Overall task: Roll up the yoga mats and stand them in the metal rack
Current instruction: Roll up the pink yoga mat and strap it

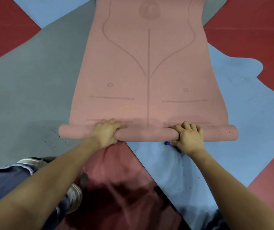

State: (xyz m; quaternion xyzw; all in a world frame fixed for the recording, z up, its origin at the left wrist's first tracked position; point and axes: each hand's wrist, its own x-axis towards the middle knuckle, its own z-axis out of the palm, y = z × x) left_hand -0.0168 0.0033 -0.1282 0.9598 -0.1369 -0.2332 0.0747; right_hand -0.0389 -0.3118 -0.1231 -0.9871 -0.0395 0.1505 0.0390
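Both hands clamped over the roll at 6 o'clock: left grip (pixel 107 132) and right grip (pixel 187 136) curled round it, thumbs tucked under. Best to keep pressure even and push straight toward 12 along the pink mat (pixel 148 63), still mostly flat on the floor (pixel 25 90).

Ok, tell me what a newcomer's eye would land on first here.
The pink yoga mat fills the centre, its near end wound into a thin roll while the rest lies flat on the red, grey and blue floor. The left hand and right hand grip that roll side by side, thumbs tucked under its near edge.
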